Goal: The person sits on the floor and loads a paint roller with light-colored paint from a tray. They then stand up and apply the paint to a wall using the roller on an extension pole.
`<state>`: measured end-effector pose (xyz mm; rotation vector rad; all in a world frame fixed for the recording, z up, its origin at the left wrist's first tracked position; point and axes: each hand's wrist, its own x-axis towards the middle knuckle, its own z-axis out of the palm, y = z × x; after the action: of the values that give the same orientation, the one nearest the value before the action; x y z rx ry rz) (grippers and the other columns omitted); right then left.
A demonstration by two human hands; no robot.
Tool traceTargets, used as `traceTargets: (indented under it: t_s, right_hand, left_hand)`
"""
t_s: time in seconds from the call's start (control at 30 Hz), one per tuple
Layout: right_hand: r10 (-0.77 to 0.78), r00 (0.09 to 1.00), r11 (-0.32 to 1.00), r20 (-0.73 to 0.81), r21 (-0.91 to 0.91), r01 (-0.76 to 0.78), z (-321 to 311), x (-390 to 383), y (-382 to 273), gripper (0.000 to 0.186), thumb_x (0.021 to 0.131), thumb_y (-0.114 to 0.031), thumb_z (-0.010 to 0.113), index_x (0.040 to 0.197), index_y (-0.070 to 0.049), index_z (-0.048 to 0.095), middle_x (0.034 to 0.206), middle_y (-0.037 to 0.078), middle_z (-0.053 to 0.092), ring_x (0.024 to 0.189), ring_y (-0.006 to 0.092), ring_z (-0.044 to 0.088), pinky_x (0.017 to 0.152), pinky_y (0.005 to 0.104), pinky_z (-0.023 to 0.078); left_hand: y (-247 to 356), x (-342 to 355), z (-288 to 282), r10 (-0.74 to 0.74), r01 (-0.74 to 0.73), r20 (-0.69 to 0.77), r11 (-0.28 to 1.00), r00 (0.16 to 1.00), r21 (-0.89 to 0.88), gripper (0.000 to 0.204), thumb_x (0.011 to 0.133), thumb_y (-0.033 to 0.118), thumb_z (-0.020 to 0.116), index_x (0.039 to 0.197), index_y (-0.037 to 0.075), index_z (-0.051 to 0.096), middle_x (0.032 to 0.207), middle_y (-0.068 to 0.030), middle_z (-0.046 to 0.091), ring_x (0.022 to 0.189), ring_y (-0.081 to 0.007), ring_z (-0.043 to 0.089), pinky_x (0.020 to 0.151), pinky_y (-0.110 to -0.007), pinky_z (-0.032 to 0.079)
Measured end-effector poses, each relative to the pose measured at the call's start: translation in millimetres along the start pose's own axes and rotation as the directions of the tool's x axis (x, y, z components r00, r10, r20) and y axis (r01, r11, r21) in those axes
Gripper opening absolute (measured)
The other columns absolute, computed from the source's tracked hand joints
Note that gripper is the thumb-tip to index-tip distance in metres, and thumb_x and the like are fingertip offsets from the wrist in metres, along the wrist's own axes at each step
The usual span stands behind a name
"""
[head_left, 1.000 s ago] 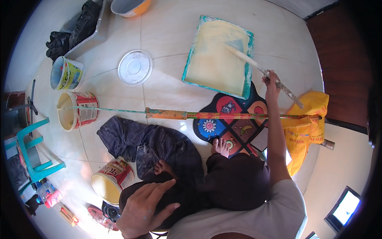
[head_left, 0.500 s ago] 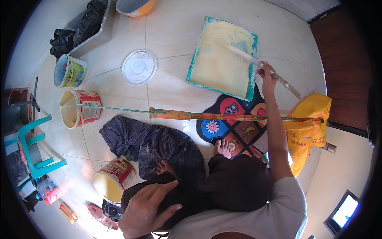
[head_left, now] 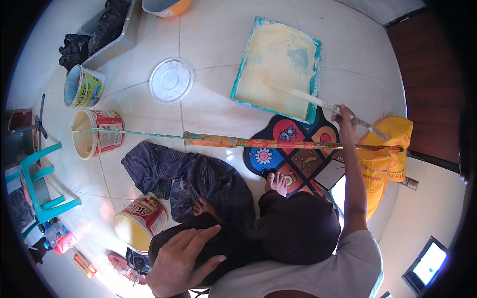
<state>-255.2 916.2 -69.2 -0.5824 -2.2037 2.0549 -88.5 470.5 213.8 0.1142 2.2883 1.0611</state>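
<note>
My right hand (head_left: 344,120) is closed round a flat, paint-smeared stirring stick (head_left: 318,101). The stick slants left over the near rim of a green tray (head_left: 318,54), and its end dips into cream paint (head_left: 276,64) inside. Streaks and a greyish patch mark the paint's surface. On my left knee rests my left hand (head_left: 184,260), palm down, fingers stretched and holding nothing. Between me and the tray lies a long roller pole (head_left: 209,140) with a worn orange grip. Its thin green end reaches over a red-and-white bucket (head_left: 107,130).
A dark plaid cloth (head_left: 213,181) and patterned mat (head_left: 303,164) lie by my feet. Another cream-coated bucket (head_left: 144,216) stands near left, a yellow-labelled bucket (head_left: 89,88) farther off. Also around are a round lid (head_left: 171,81), a yellow bag (head_left: 380,169) and a green stool (head_left: 42,184).
My right hand has come nearer to me and slightly right. The stick's dipped end has moved nearer and left through the paint. My left hand stays on the knee.
</note>
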Motion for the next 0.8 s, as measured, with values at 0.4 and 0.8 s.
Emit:
traceTargets:
  t_s: [0.4, 0.8]
  right_hand:
    - [-0.013, 1.0, 0.997, -0.012, -0.074, 0.012, -19, -14, -14, 0.035, 0.096, -0.029, 0.058, 0.101, 0.005, 0.066, 0.079, 0.006, 0.061, 0.07, 0.0111, 0.057, 0.066, 0.0267, 0.05]
    - [0.051, 0.996, 0.995, 0.079, -0.089, -0.044, -7, -9, -8, 0.038, 0.096, -0.031, 0.058, 0.1, 0.006, 0.065, 0.083, 0.007, 0.061, 0.069, 0.0124, 0.058, 0.066, 0.0278, 0.051]
  left_hand:
    - [-2, 4, -1, -0.001, 0.001, 0.018, 1.0, 1.0, -0.005, 0.046, 0.083, 0.017, 0.07, 0.124, 0.003, 0.057, 0.115, -0.016, 0.064, 0.106, -0.0332, 0.062, 0.09, -0.04, 0.049]
    - [-3, 4, 0, 0.012, -0.012, 0.023, 1.0, 1.0, -0.007, 0.046, 0.083, 0.017, 0.07, 0.125, 0.001, 0.057, 0.116, -0.0167, 0.063, 0.105, -0.0333, 0.062, 0.09, -0.039, 0.049]
